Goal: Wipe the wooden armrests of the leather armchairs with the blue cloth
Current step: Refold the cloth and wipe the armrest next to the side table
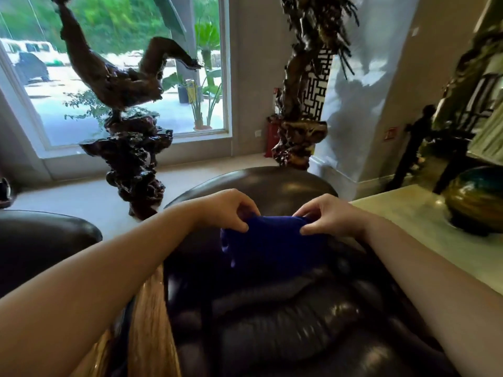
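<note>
A dark blue cloth [272, 246] hangs in the middle of the view, held up over the seat of a dark brown leather armchair [272, 317]. My left hand [228, 210] pinches the cloth's top left corner. My right hand [326, 216] pinches its top right corner. The chair's light wooden armrest [152, 317] runs down the lower left, partly under my left forearm. The right armrest is hidden by my right forearm.
A second leather armchair [40, 240] stands at the left. Two dark root-wood sculptures [133, 159] [299, 137] stand on the floor behind the chairs, before a large window [122, 63]. A pale stone table [408, 221] with a round glazed vase [476, 200] is at the right.
</note>
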A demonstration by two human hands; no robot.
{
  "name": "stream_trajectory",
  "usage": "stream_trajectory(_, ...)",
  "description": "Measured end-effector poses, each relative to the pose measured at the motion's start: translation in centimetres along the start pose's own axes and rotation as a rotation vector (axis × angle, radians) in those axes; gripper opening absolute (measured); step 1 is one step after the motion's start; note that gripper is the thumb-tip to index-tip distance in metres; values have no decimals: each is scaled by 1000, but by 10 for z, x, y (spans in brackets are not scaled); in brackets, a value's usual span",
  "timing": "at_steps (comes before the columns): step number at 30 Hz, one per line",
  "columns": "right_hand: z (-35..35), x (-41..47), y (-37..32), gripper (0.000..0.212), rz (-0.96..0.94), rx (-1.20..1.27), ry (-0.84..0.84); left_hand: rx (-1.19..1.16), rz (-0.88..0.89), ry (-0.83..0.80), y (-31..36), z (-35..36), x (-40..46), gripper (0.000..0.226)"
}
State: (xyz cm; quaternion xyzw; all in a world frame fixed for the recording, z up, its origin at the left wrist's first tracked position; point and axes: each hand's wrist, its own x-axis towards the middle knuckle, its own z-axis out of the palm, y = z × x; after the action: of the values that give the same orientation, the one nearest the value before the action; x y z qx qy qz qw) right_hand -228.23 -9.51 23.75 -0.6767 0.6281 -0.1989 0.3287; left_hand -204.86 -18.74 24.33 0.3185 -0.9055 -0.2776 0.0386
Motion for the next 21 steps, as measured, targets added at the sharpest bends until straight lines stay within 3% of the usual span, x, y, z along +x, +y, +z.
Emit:
stream_trajectory(10,-122,-207,115,23,99,-96,96,-148,160,-135,209,105,79,34)
stream_trajectory(21,-215,-218,229,22,163,-82,177,-138,248,-173,278,134,215,33)
